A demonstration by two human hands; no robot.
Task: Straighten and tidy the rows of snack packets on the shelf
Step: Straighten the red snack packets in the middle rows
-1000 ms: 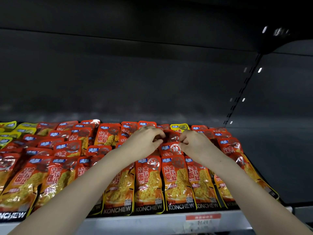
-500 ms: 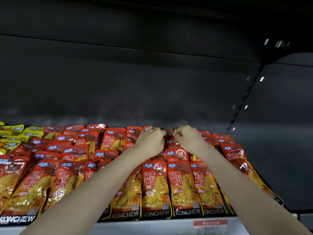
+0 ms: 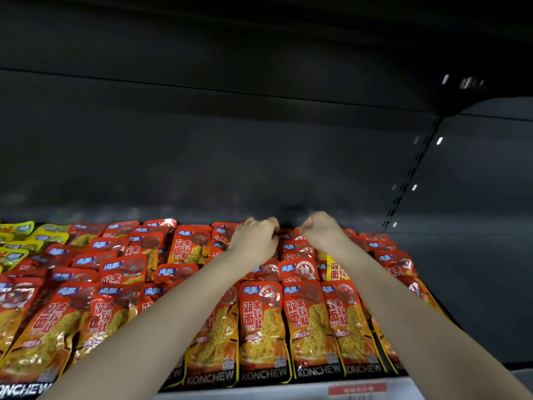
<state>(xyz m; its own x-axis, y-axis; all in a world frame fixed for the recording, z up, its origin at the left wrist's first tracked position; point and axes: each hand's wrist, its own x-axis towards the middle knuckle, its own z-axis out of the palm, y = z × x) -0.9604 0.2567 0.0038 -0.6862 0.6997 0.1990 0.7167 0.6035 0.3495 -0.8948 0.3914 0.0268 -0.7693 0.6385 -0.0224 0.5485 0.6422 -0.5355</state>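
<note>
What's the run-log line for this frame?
step: tidying back row | left hand: fingers curled at rear red packets | right hand: same, alongside | hold: unclear | yellow packet: among red rows

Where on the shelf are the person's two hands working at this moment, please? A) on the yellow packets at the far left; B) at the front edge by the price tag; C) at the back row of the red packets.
C: the left hand and right hand sit close together, fingers curled, at the rearmost red snack packets, well away from the yellow packets and the price tag.
</note>
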